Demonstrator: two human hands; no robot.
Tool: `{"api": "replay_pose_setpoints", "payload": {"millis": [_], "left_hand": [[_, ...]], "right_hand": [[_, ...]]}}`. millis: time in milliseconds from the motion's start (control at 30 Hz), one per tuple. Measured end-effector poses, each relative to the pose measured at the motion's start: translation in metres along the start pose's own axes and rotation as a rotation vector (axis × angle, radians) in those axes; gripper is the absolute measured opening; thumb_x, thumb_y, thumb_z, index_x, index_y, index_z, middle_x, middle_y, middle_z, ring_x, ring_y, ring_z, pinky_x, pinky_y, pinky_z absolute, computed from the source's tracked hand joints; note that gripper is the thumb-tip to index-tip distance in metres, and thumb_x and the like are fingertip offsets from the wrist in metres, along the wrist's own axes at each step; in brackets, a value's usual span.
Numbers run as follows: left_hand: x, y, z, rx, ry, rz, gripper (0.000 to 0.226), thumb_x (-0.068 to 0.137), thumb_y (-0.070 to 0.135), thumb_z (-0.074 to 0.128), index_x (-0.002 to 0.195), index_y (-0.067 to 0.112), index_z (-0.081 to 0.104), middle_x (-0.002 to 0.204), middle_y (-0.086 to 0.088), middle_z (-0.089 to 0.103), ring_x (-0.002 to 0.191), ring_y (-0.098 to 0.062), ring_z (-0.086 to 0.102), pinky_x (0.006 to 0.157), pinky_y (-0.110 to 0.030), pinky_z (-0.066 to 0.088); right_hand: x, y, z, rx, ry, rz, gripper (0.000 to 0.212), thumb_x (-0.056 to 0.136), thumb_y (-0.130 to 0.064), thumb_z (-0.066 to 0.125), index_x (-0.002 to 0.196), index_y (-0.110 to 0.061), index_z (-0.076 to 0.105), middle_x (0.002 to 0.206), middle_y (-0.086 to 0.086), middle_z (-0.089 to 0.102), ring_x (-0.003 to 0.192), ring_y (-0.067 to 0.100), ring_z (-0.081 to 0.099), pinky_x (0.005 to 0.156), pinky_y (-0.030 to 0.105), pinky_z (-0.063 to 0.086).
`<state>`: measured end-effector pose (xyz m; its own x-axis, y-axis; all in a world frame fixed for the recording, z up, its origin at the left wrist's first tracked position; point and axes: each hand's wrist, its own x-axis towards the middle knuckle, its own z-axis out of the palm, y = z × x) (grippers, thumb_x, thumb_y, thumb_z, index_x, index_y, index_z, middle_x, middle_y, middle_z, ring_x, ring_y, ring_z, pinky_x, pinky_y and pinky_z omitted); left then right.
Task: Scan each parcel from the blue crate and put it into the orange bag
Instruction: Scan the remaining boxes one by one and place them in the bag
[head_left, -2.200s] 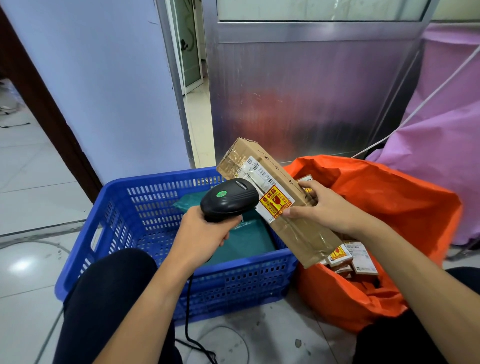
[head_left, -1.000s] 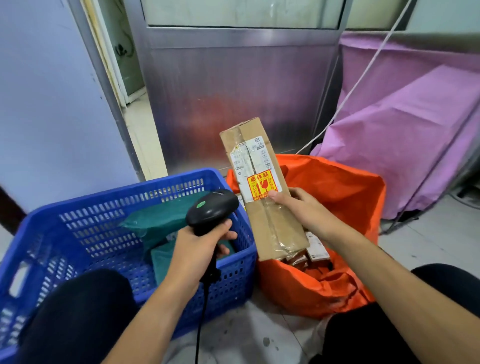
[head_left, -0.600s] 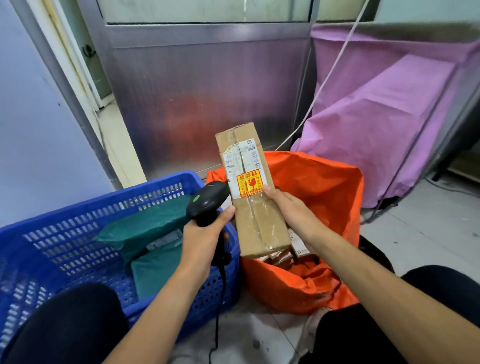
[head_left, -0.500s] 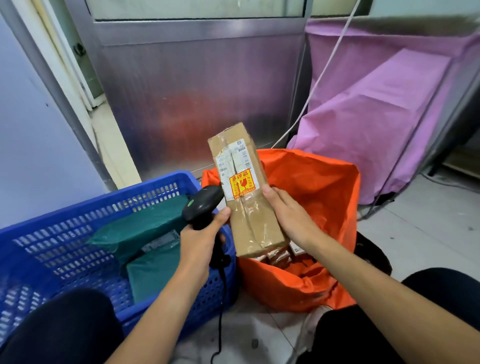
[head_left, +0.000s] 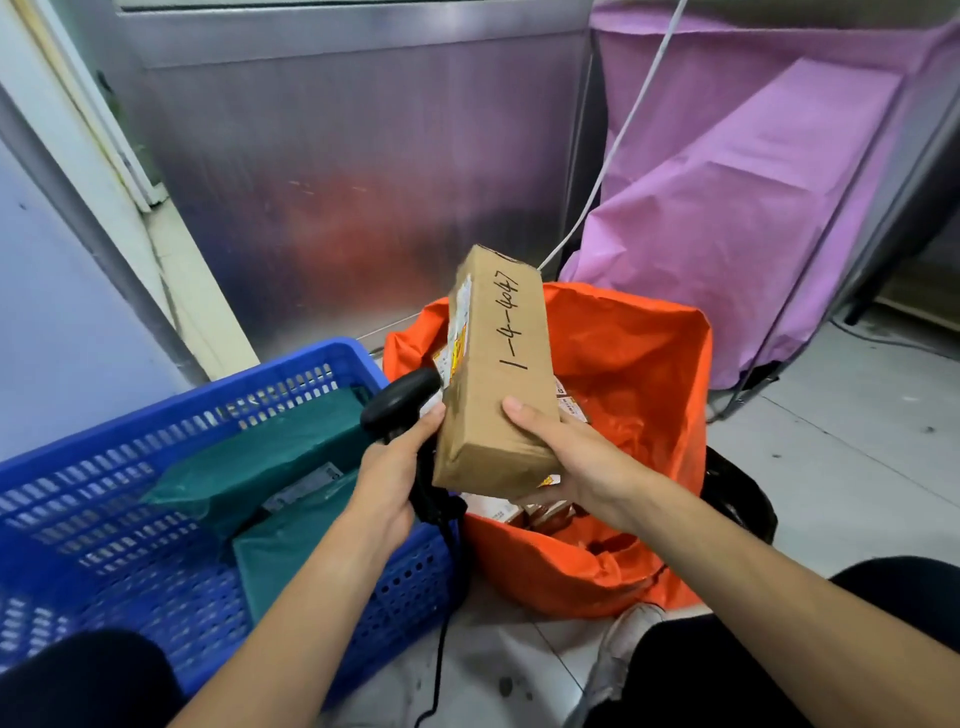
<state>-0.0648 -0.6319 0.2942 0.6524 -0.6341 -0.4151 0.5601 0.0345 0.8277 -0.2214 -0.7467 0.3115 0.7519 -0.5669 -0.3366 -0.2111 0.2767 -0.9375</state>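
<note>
My right hand (head_left: 566, 457) grips a long brown cardboard parcel (head_left: 496, 374) above the near rim of the orange bag (head_left: 644, 364). A plain side with handwritten numbers faces me; the labelled side is turned left. My left hand (head_left: 392, 478) holds the black barcode scanner (head_left: 400, 402), and its thumb touches the parcel's left edge. The blue crate (head_left: 182, 519) at the left holds two green poly-mailer parcels (head_left: 270, 467). Several small boxes lie inside the bag under the parcel.
A metal door panel (head_left: 353, 171) stands behind the crate and bag. A frame draped in purple sheeting (head_left: 769, 197) is at the right, with a white cable crossing it. My knees show at the bottom corners. The scanner cord hangs down to the tiled floor.
My right hand has rolled the parcel so its labelled face now points left and the handwritten side faces me. The parcel has come lower and closer to the scanner; my left thumb now touches it.
</note>
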Motion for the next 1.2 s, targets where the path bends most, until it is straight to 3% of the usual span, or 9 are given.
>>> {"api": "replay_pose_setpoints", "payload": {"millis": [133,300,433,600,667,967,1067,1133,1200], "left_hand": [[0.01,-0.012,-0.001,0.07,0.01,0.033,0.011,0.091,0.013,0.077,0.097,0.007,0.07,0.075,-0.009,0.073,0.045,-0.014,0.055,0.044,-0.024,0.048],[0.027,-0.026,-0.018,0.103,0.002,0.018,0.012,0.094,0.014,0.074,0.096,0.003,0.069,0.078,-0.014,0.072,0.047,-0.019,0.054,0.046,-0.027,0.048],[0.037,-0.033,-0.026,0.138,-0.011,0.045,0.012,0.095,0.014,0.072,0.09,0.004,0.07,0.075,-0.015,0.067,0.05,-0.021,0.052,0.048,-0.028,0.047],[0.039,-0.034,-0.022,0.153,-0.002,0.094,0.015,0.095,0.015,0.072,0.084,0.006,0.068,0.068,-0.014,0.061,0.05,-0.02,0.049,0.048,-0.03,0.044],[0.038,-0.034,-0.019,0.154,-0.011,0.092,0.014,0.094,0.016,0.073,0.085,0.007,0.068,0.068,-0.013,0.061,0.051,-0.02,0.049,0.05,-0.031,0.044],[0.036,-0.038,-0.02,0.134,-0.055,0.075,0.014,0.096,0.018,0.07,0.095,0.004,0.068,0.069,-0.01,0.059,0.055,-0.02,0.049,0.053,-0.03,0.044],[0.034,-0.036,-0.019,0.142,-0.067,0.076,0.014,0.095,0.018,0.071,0.096,0.004,0.067,0.069,-0.01,0.059,0.054,-0.019,0.05,0.053,-0.029,0.046],[0.033,-0.034,-0.019,0.14,-0.071,0.074,0.014,0.095,0.017,0.071,0.095,0.004,0.067,0.069,-0.009,0.059,0.054,-0.018,0.05,0.051,-0.028,0.046],[0.032,-0.033,-0.019,0.145,-0.074,0.074,0.013,0.095,0.017,0.072,0.094,0.005,0.067,0.068,-0.009,0.06,0.054,-0.019,0.05,0.051,-0.027,0.046]], "right_hand": [[0.02,-0.004,-0.03,-0.088,0.135,0.03,0.051,0.082,-0.056,0.078,0.125,-0.031,0.067,0.116,-0.007,0.077,0.108,0.013,0.072,0.092,0.046,0.061],[0.062,0.008,-0.089,-0.082,0.416,0.143,0.066,0.073,-0.058,0.084,0.125,-0.02,0.067,0.112,0.001,0.076,0.1,0.02,0.072,0.087,0.044,0.059],[0.087,0.039,-0.12,-0.113,0.548,0.201,0.06,0.085,-0.049,0.078,0.13,-0.016,0.055,0.111,0.003,0.067,0.094,0.022,0.066,0.08,0.042,0.056],[0.123,0.101,-0.153,-0.321,0.725,0.433,0.125,0.048,-0.081,0.068,0.148,-0.015,0.033,0.143,0.016,0.05,0.122,0.043,0.057,0.086,0.06,0.058],[0.129,0.114,-0.154,-0.435,0.759,0.525,0.124,0.057,-0.084,0.062,0.154,-0.016,0.024,0.153,0.022,0.037,0.133,0.047,0.047,0.1,0.061,0.051],[0.127,0.119,-0.128,-0.797,0.698,0.647,0.092,0.097,-0.071,0.029,0.164,-0.013,0.006,0.166,0.029,0.013,0.149,0.048,0.029,0.12,0.05,0.03],[0.129,0.12,-0.123,-0.801,0.527,0.546,0.081,0.087,-0.068,0.045,0.155,-0.026,0.033,0.161,0.019,0.034,0.139,0.043,0.044,0.111,0.054,0.044],[0.126,0.12,-0.123,-0.836,0.41,0.548,0.061,0.093,-0.054,0.055,0.143,-0.02,0.051,0.15,0.015,0.049,0.131,0.04,0.053,0.107,0.048,0.049],[0.122,0.122,-0.128,-0.858,0.379,0.584,0.063,0.09,-0.054,0.058,0.142,-0.018,0.056,0.149,0.013,0.052,0.131,0.038,0.055,0.108,0.043,0.049]]}}
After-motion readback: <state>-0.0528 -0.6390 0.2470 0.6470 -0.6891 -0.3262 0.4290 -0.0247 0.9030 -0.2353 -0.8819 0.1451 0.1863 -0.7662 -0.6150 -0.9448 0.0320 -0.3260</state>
